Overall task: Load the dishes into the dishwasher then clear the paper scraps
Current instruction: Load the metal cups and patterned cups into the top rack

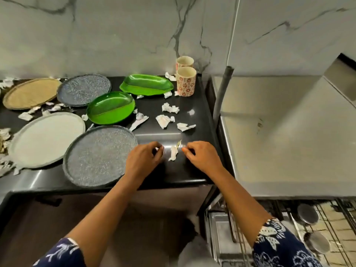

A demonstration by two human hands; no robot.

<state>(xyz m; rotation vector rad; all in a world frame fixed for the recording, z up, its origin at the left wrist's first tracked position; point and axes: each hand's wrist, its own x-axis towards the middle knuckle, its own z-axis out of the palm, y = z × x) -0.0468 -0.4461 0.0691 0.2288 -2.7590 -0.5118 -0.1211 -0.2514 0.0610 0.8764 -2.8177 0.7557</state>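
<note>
Several plates lie on the black counter (173, 170): a speckled grey plate (100, 155) nearest me, a pale grey plate (48, 139), a second speckled plate (84, 89) and a tan plate (30, 93). Behind them are two green leaf-shaped dishes (110, 107) (146, 84) and two floral cups (186, 81) (184, 62). Torn paper scraps (165, 120) are scattered among them. One scrap (174, 152) lies between my hands. My left hand (144, 158) is curled, with a small white bit pinched at its fingertips. My right hand (202, 157) has its fingertips pinched beside that scrap.
An open dishwasher rack (331, 224) with steel items (307, 214) sits at the lower right, below a steel surface (289, 132). A grey hose (221, 93) runs up at the counter's right edge. More scraps (4, 135) crowd the left edge. A marble wall stands behind.
</note>
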